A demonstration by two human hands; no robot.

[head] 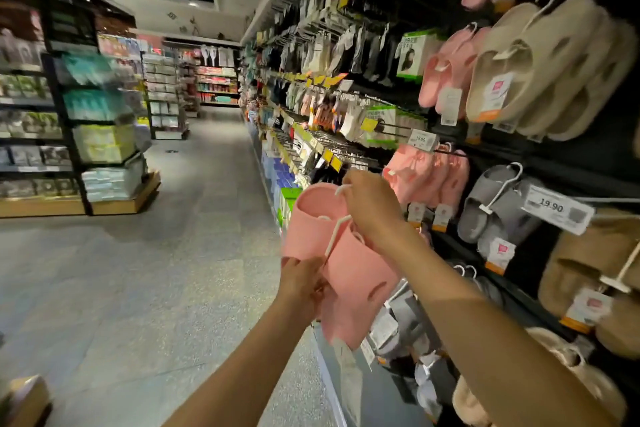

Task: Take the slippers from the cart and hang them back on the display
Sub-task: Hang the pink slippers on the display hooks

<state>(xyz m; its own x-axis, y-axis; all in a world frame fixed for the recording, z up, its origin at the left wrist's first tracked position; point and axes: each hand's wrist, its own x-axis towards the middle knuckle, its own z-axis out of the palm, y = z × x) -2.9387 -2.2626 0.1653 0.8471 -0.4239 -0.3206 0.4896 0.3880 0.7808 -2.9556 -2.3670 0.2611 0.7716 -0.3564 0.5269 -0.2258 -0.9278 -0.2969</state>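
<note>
Where the aisle floor (145, 270) runs back on the left: black shelf units (86, 121) stacked with blurred packaged goods, too smeared to name. At the bottom left corner, a brown box edge (24, 399), perhaps cardboard.

Toward the middle, held up in front of the wall display (540, 163): a pair of pink slippers (356, 274), toes pointing down and to the right, joined by a white plastic hanger (335, 236). Left hand (303, 284) low, fingers curled round the bottom edge of the nearer slipper, gripping it. Right hand (372, 204) above, fingers pinched round the top of the hanger, hook end poking out just past the knuckles.

Just right of the hands, on the display: more pink slippers (426, 177) hanging from a peg, a price tag (420, 140) reading 19.90 above them. Further right, grey slippers (498, 208) on their own white hanger, then a second 19.90 tag (556, 208). Higher up, beige slippers (540, 73) and another pink pair (446, 73). At the far right edge, brown fuzzy slippers (588, 267), partly cut off.
</note>
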